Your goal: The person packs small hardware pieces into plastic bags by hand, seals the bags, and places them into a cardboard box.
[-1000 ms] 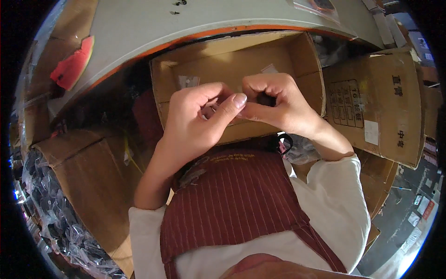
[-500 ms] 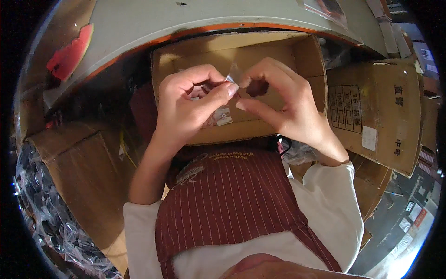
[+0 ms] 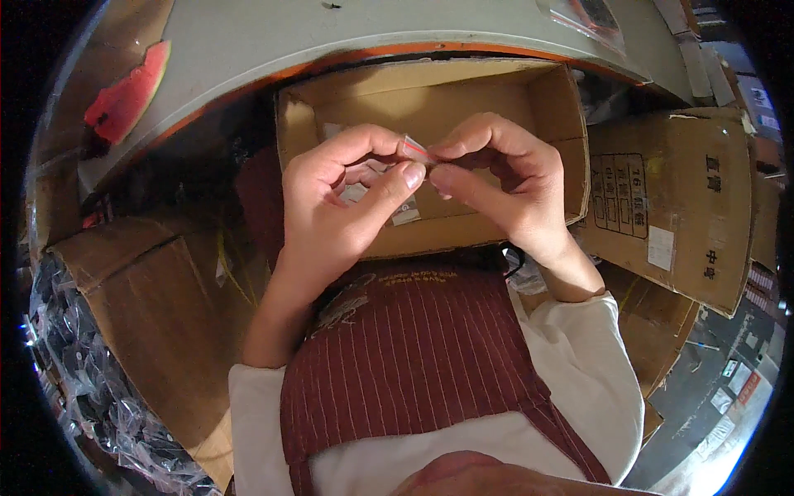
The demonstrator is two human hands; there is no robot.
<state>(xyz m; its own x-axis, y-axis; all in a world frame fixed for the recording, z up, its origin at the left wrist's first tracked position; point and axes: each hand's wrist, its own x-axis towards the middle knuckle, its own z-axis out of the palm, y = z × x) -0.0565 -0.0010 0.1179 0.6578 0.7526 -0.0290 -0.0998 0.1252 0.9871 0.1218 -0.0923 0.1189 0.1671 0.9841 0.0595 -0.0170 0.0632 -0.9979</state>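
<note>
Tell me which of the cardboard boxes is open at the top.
The cardboard box directly under both hands, against the table edge: its inside shows. The printed box and the left box are closed.

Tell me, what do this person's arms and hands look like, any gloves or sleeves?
No gloves: both hands, left and right, are bare, with short plain nails and no rings or watch showing. The forearms are bare too. White sleeves end near the elbows, and a dark red pinstriped apron covers the chest.

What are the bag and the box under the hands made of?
Bag: looks like thin clear plastic film with a red strip; glossy, see-through. Box: brown corrugated cardboard, matte, with raw folded flaps. Both hands pinch the bag.
</note>
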